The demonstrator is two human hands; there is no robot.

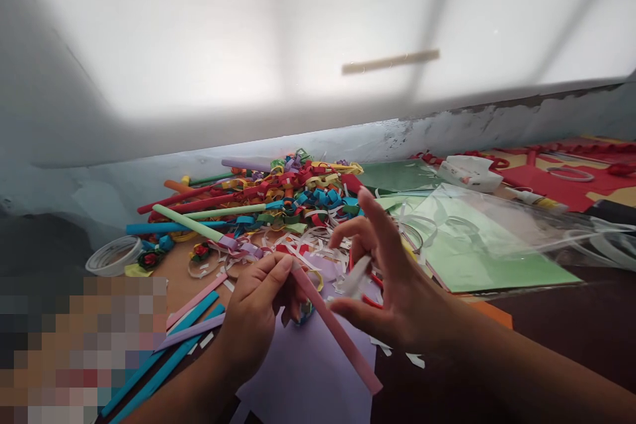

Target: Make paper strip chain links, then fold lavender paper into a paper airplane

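Between thumb and fingers, my left hand (263, 305) pinches the upper end of a pink paper strip (338, 331), which slants down to the right. My right hand (382, 271) is just right of the strip, thumb and index finger spread wide. A small white scrap (356, 276), blurred, shows between its fingers; whether it clings to them is unclear. Beneath the hands lies a lilac paper sheet (308, 377).
Behind the hands is a heap of colourful paper chains (318, 202). A tape roll (114, 256) sits left, near blue strips (163, 358). Green sheets (497, 265) under clear plastic, a glue bottle (536, 200) and red paper (541, 179) lie right. White scraps are scattered about.
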